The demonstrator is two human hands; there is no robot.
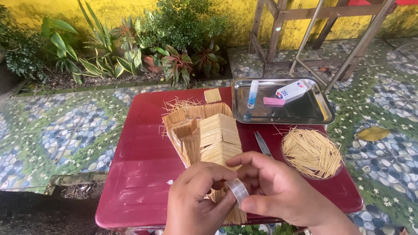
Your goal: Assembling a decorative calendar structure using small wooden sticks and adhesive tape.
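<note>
Both hands meet at the near edge of the red table (139, 174). Right hand (278, 189) pinches a small clear tape roll (237, 190) betw thumb & fingers; left hand (196, 198) has fingertips pressed on the roll's top, thumb tucked under. Just behind the grip: toothpick house (209, 135), touching/overlapping the knuckles, so little room fwd. Right of grip: scissors (262, 143), then a bowl of toothpicks (311, 153) near the table's right edge. Further back-right: steel tray (324, 116) w/ glue tube (252, 93). Left of grip: bare tabletop, open. Around: pebble-pattern floor (56, 135), plants (174, 56), yellow wall (109, 8).
</note>
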